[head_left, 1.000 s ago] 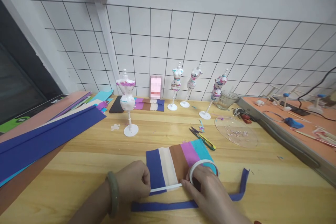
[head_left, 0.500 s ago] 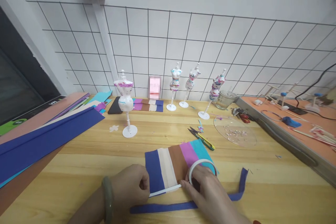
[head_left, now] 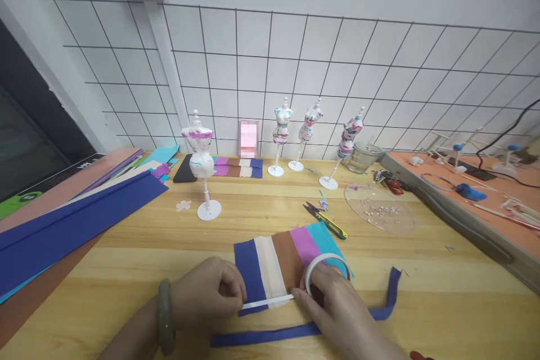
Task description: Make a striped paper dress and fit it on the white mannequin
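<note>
A striped sheet of crepe paper (head_left: pixel 283 256), in blue, cream, brown, purple and turquoise, lies on the table in front of me. My left hand (head_left: pixel 215 288) pinches the free end of a narrow white tape strip (head_left: pixel 270 301) at the sheet's lower left corner. My right hand (head_left: pixel 335 298) is closed around a roll of white tape (head_left: pixel 328 259), its thumb at the strip near the brown stripe. Between the hands the strip runs taut along the sheet's near edge. A long blue paper strip (head_left: pixel 265 337) lies nearer to me, passing under my right hand.
Small thread snips (head_left: pixel 325 220) lie beyond the sheet. Several white mini dress forms (head_left: pixel 201 163) stand behind. A clear round plate (head_left: pixel 379 208) holds small beads, with a glass jar (head_left: pixel 363 157) beyond. Folded crepe paper (head_left: pixel 84 202) is stacked at left; an orange-topped surface (head_left: pixel 498 202) borders the right.
My left hand has risen slightly with the tape end, so the strip now sits a little higher over the blue stripe. The right hand keeps its grip on the roll.
</note>
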Available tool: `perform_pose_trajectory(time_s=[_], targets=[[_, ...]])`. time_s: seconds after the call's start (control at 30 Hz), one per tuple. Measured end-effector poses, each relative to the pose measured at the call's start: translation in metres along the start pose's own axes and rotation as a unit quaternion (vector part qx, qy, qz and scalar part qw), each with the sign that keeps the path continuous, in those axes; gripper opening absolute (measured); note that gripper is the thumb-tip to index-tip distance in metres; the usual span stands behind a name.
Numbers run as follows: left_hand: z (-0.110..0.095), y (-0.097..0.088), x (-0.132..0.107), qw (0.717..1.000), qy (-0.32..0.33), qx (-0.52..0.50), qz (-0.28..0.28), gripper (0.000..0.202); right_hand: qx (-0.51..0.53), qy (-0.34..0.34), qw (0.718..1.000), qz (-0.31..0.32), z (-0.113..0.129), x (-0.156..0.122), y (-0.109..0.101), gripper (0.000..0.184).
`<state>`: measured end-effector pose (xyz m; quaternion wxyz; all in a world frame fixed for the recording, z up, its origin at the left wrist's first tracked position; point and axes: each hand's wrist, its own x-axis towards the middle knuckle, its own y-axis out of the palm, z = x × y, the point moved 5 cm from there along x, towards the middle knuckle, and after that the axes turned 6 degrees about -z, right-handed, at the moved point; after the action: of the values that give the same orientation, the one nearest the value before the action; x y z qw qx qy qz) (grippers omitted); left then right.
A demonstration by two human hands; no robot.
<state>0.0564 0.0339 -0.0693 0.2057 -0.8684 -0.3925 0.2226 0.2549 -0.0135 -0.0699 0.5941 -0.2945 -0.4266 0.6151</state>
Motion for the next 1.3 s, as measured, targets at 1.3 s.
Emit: perform_pose_trajectory(time_s=[1.3], targets=[[0.0020,0.0085,-0.0016,0.989,0.019,0.149,-0.016,0.011,-0.012,-0.009,1.000,0.010,0.0018,-0.0022,0.0036,0.024]])
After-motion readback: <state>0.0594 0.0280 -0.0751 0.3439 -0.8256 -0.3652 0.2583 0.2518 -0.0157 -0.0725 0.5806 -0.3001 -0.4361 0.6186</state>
